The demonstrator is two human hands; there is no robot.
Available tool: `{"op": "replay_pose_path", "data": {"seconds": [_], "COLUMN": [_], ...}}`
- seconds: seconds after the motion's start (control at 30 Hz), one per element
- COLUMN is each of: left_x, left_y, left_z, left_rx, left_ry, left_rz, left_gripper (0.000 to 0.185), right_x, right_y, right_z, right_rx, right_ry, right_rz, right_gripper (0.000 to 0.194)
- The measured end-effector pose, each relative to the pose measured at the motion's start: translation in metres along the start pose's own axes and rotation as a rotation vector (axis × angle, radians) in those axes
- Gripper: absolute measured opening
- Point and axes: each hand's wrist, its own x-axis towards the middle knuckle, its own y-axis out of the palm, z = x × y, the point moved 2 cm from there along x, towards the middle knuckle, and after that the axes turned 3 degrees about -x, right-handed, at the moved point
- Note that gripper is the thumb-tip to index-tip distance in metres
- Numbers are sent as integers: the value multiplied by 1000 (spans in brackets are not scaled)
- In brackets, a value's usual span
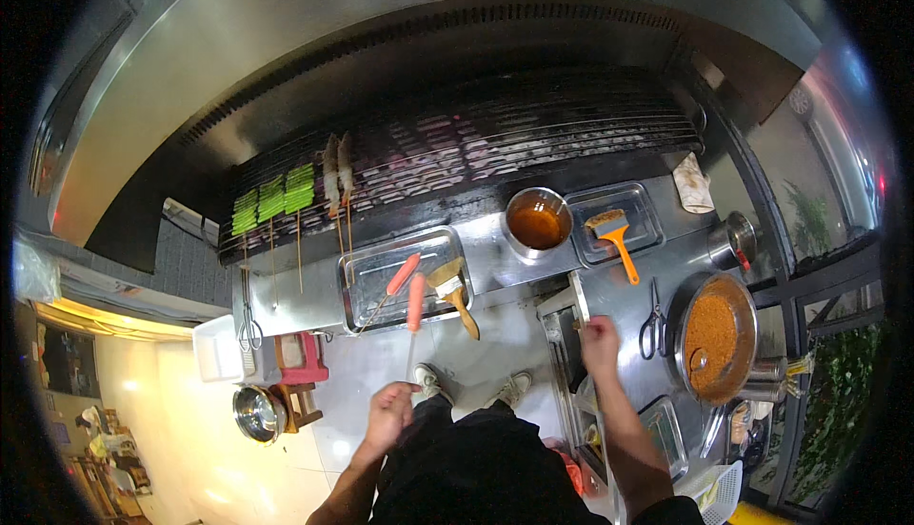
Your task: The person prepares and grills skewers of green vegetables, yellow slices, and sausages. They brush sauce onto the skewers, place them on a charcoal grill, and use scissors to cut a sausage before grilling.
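My left hand grips the stick of a sausage skewer, which points up over the near edge of a steel tray. A second sausage skewer lies in that tray, beside a wooden-handled brush. At the right, my right hand is at the edge of the steel counter beside a drawer-like opening; its fingers are curled, and whether it holds anything is unclear. Green vegetable skewers and shrimp-like skewers lie on the left of the grill.
A pot of brown sauce stands near a tray with an orange-handled brush. On the right counter are scissors and a large bowl of orange-brown seasoning. A metal basin sits low at left, by a stool.
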Motion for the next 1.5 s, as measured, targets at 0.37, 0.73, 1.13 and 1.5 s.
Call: {"op": "replay_pose_path", "data": {"seconds": [0.37,0.73,1.13,1.5], "left_x": [118,122,123,119], "left_y": [-144,-206,-149,-117], "left_z": [-55,14,34,39], "left_rx": [1049,688,-42,-192], "left_ry": [518,292,-128,-89], "left_rz": [-149,21,192,5], "left_gripper": [14,23,27,22], "right_x": [-53,-40,92,128], "right_y": [174,174,38,65], "right_z": [145,226,212,174], "right_rx": [433,598,323,549], "right_ry": [690,456,214,387], "right_rz": [537,22,-410,-287], "right_gripper": [26,20,25,15]}}
